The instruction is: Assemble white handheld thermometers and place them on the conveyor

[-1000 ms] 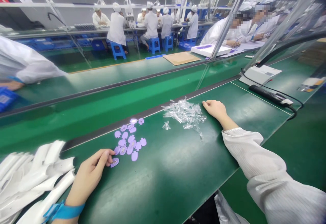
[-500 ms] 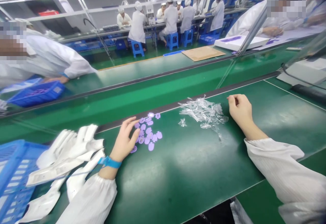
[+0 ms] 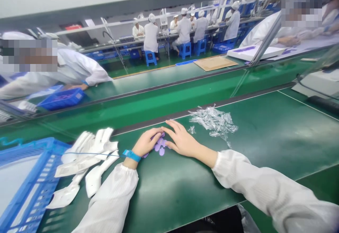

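Observation:
A small heap of purple flat pieces (image 3: 160,146) lies on the green mat (image 3: 185,183), mostly hidden between my hands. My left hand (image 3: 146,143), with a blue wrist strap (image 3: 131,155), cups the heap from the left, fingers curled over it. My right hand (image 3: 181,140) lies flat against the heap from the right, fingers stretched out and together. A pile of clear plastic bits (image 3: 214,121) lies just right of my right hand.
White moulded plastic parts (image 3: 84,158) lie left of my left arm, beside a blue crate (image 3: 23,180). A green conveyor belt (image 3: 159,98) runs beyond the mat. Across it a person leans over another blue crate (image 3: 62,98). Several seated workers are far behind.
My right hand has left the clear plastic pile and come left to the purple pieces. My left hand has curled over them, and the spread pieces are now bunched between both hands.

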Demonstrator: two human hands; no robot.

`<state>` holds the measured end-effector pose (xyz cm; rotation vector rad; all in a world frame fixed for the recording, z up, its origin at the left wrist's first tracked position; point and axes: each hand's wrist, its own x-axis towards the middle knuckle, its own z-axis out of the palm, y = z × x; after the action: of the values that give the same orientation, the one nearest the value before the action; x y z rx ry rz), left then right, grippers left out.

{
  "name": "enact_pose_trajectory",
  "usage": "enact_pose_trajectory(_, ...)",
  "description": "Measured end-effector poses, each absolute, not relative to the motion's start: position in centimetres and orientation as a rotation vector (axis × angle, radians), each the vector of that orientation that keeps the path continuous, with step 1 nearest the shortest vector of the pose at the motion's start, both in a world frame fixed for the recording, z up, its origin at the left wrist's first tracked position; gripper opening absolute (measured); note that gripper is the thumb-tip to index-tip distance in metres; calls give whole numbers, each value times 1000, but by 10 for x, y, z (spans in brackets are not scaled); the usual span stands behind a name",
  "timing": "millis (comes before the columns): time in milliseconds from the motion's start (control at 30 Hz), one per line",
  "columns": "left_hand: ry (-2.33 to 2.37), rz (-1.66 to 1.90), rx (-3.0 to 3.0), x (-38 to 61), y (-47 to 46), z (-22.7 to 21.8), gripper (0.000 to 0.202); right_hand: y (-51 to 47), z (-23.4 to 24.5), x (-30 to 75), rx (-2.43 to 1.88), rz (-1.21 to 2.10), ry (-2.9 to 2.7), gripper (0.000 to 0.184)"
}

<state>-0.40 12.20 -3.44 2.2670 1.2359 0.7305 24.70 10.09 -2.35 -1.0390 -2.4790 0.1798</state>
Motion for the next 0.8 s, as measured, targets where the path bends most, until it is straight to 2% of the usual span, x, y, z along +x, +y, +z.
enact_pose_trajectory(100,1309,780,2254,-19,107,-37,46,121,-31,228,-1282,277,-2442,78)
enact_pose_trajectory(200,1386,739,2264,-36,89,-42,54,120,-34,230,-1185,322,-2517,82)
enact_pose_trajectory(267,1399,655,2291,-42,78,-45,78,109,-34,236,-1081,346,-2585,86)
enact_pose_trajectory(367,1407,542,2337,-39,71,-46,112,97,-34,242,-979,349,-2649,100)
enact_pose_trajectory(433,1419,502,2362,-32,75,-43,123,97,-34,241,-943,334,-2674,111)
enact_pose_trajectory(500,1413,475,2387,-23,86,-39,125,102,-34,237,-919,313,-2692,120)
enact_pose_trajectory(567,1389,456,2411,-13,99,-36,117,110,-33,233,-893,289,-2706,118)
enact_pose_trajectory(600,1381,458,2420,-9,106,-35,108,113,-33,231,-882,275,-2709,110)
enact_pose_trajectory(700,1391,507,2441,2,121,-36,71,120,-31,226,-869,222,-2694,69)
enact_pose_trajectory(800,1412,545,2455,9,128,-39,41,130,-30,220,-841,178,-2686,48)
